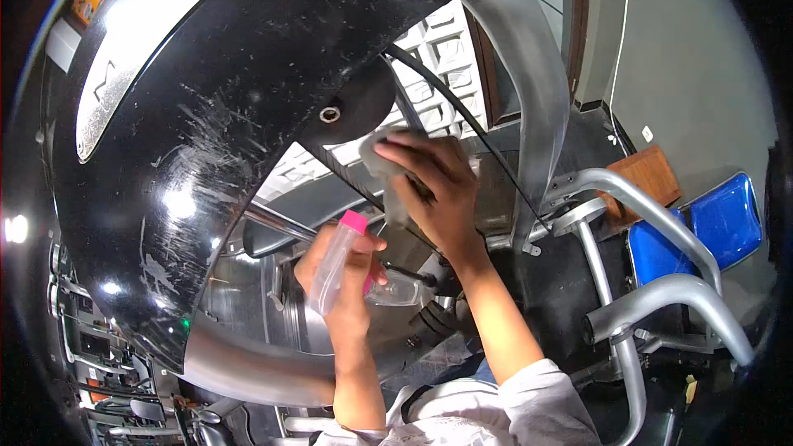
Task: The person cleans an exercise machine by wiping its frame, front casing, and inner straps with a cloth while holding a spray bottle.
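My left hand (351,268) is closed around a clear plastic bottle (332,274) with a pink cap. A second clear container (396,290) shows just beside that hand. My right hand (438,190) grips a pale cloth (384,167), its fingers bent over it near the lower edge of a large black scratched panel (248,91). A round bolt (330,115) sits in the black part up and left of the cloth. Dark cables (462,107) run past both hands.
A curved silver frame (533,83) rises on the right. Bent grey tubes (652,206) stand at the lower right, near a blue chair (727,219) and a brown wooden board (644,182). More gym equipment (107,355) is at the lower left.
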{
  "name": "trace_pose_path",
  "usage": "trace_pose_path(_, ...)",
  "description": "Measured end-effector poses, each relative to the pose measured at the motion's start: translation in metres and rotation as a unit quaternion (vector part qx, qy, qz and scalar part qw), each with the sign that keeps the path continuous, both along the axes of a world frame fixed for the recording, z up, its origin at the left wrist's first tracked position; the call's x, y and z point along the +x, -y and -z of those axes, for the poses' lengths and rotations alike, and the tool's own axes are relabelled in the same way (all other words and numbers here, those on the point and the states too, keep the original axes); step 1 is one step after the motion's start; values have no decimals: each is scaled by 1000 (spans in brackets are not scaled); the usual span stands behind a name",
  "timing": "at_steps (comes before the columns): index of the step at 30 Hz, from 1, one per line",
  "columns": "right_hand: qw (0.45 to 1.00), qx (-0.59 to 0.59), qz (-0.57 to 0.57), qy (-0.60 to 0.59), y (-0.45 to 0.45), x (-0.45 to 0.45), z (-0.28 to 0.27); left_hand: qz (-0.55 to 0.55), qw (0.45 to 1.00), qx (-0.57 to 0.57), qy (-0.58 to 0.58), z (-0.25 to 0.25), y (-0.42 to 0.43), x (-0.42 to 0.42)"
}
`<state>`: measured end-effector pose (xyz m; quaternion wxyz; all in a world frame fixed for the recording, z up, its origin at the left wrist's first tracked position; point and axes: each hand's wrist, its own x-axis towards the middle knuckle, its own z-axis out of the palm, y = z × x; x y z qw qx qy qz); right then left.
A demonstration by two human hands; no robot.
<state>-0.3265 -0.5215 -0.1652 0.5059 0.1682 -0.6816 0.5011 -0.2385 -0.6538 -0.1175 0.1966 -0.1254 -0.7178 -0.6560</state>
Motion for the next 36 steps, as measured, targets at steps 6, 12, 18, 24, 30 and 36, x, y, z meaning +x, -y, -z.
trace_pose_path(6, 988, -110, -67, 90, -10, 21, 75, -2, 996, -70, 59, -3, -14, 4)
trace_pose_path(12, 906, -358, -39, 224, -18, 46, 98, -12, 998, -2, 58, 17, -27, -17)
trace_pose_path(18, 887, -366, -26, 281, -27, 77, 112, -17, 997, -12, 71, 44, -50, -58)
trace_pose_path(24, 897, -325, -27, 299, -32, 89, 117, -46, 998, -5, 45, 49, -53, -74)
trace_pose_path(30, 914, -288, -41, 283, -35, 72, 93, -40, 997, 1, 63, 40, -50, -59)
trace_pose_path(36, 960, -224, -58, 160, -17, 21, 47, 2, 999, 6, 54, 31, -31, -46)
